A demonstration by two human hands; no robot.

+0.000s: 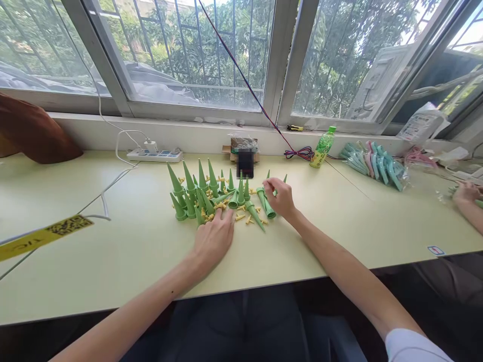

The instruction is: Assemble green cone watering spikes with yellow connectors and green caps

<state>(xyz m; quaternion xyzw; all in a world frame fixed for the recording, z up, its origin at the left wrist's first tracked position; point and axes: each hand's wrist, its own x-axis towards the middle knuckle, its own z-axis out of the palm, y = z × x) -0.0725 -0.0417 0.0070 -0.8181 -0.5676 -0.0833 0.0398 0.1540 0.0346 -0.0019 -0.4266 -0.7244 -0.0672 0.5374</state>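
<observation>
Green plastic cone-shaped spikes (190, 183) stand in a cluster on the table, several upright and others lying on their sides. Small yellow T-shaped pieces (240, 217) lie scattered among and in front of them. My left hand (215, 234) rests at the cluster's front edge, palm down, its fingers stretched out against the yellow pieces. Right of the cluster, my right hand (279, 196) is raised with curled fingers, beside a green spike lying on its side (267, 205). Whatever its fingertips pinch is hidden. Part of another green spike shows behind that hand.
Behind the spikes sit an open box (227, 150) and a dark, blurred-out device (245, 165). A power strip (155, 155), a green drink bottle (323, 147) and bagged coloured clips (381, 163) line the back. Another person's hand (468, 193) is at the far right.
</observation>
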